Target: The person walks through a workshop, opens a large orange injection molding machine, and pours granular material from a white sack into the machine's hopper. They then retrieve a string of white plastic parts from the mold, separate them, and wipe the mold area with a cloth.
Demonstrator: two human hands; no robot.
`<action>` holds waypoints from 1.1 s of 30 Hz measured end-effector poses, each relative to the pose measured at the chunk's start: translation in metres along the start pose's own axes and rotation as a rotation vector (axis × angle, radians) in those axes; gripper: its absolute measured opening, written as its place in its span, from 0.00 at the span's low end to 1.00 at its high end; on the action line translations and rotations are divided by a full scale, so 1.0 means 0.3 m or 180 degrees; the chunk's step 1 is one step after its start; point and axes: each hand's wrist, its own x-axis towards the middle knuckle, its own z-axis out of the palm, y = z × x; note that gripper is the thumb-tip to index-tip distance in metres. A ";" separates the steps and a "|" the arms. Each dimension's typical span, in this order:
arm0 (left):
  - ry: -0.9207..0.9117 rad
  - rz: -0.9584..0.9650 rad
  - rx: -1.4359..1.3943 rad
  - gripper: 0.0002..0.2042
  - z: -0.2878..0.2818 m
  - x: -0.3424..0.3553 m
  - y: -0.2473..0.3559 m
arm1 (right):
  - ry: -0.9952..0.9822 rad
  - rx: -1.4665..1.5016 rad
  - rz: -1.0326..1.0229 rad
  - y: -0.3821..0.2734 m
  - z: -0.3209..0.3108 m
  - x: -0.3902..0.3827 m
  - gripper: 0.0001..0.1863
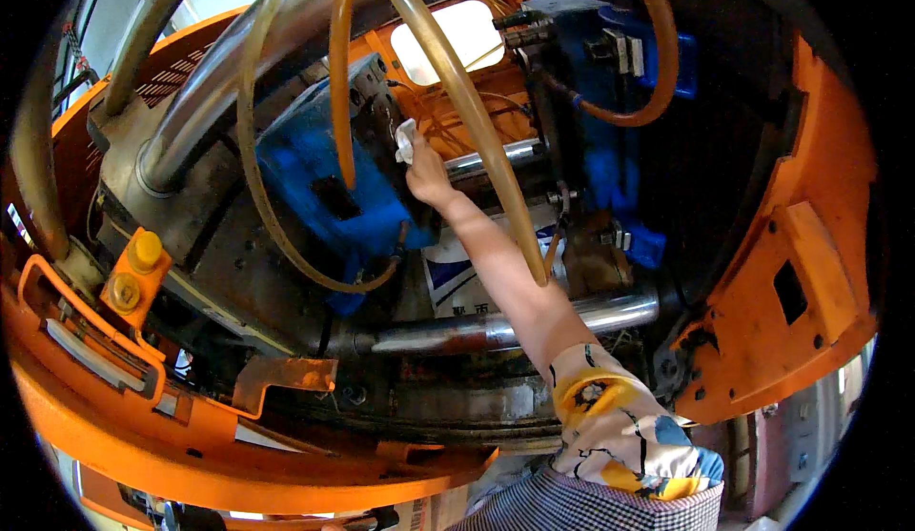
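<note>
My right arm reaches far into an orange-framed machine, its patterned sleeve bunched above the elbow. My right hand [428, 174] is closed around a crumpled white cloth or tissue [405, 141]. The cloth is at the inner face of a blue metal mould block [324, 164], next to its upper right edge. Whether it touches the metal, I cannot tell. Across the gap stands a second blue block [610, 140]. A yellowish hose [453, 83] passes in front, close to my forearm. My left hand is not in view.
Shiny steel bars [515, 329] cross below my arm and at upper left. A white printed sack [457, 274] lies between the blocks. More hoses [262, 207] loop around the left block. An orange guard [782, 293] stands right; an orange rail [238, 469] curves along the front.
</note>
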 end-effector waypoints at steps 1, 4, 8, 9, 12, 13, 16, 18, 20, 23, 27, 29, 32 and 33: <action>0.0012 -0.0036 -0.0033 0.28 -0.001 -0.002 -0.002 | 0.0159 0.0090 -0.0157 0.035 0.027 0.017 0.37; 0.0079 -0.0136 -0.0148 0.28 -0.006 -0.005 -0.006 | 0.0461 0.0348 -0.0501 0.016 0.032 0.053 0.35; 0.0076 -0.0215 -0.0278 0.29 0.010 -0.008 0.002 | 0.0223 0.0099 0.0180 0.054 0.018 0.075 0.30; 0.0091 -0.0220 -0.0238 0.29 0.003 -0.009 0.004 | 0.0145 0.0062 0.0295 0.011 0.015 0.053 0.29; 0.0104 -0.0287 -0.0279 0.29 -0.003 -0.012 0.005 | 0.0142 0.0053 0.0149 -0.014 0.015 0.040 0.27; 0.0134 -0.0331 -0.0311 0.29 -0.006 -0.014 0.004 | 0.0154 0.0104 0.0097 -0.019 0.014 0.047 0.27; 0.0202 -0.0487 -0.0469 0.29 -0.007 -0.021 0.004 | 0.0252 0.0503 0.0090 -0.002 0.034 0.078 0.27; 0.0223 -0.0549 -0.0514 0.29 -0.001 -0.020 0.010 | 0.0659 0.0221 0.0054 0.005 0.065 0.074 0.23; 0.0246 -0.0527 -0.0488 0.29 -0.003 -0.019 0.028 | 0.0162 0.0809 0.0434 0.029 0.037 0.111 0.19; 0.0306 -0.0425 -0.0490 0.29 0.004 -0.022 0.054 | 0.0144 0.3338 0.0921 0.138 -0.003 0.065 0.16; -0.0118 -0.0318 -0.0374 0.31 -0.031 -0.031 0.000 | -0.0150 0.4208 0.1221 0.151 -0.063 -0.054 0.20; -0.0127 -0.0236 -0.0367 0.31 -0.024 -0.021 0.017 | -0.0120 0.4524 0.1344 0.169 -0.083 -0.064 0.21; -0.0132 -0.0152 -0.0379 0.31 -0.029 -0.017 0.014 | 0.0189 0.5049 0.1448 0.091 -0.122 -0.105 0.22; -0.0122 -0.0122 -0.0398 0.31 -0.031 -0.016 0.012 | 0.0321 0.5229 0.1425 0.037 -0.148 -0.115 0.22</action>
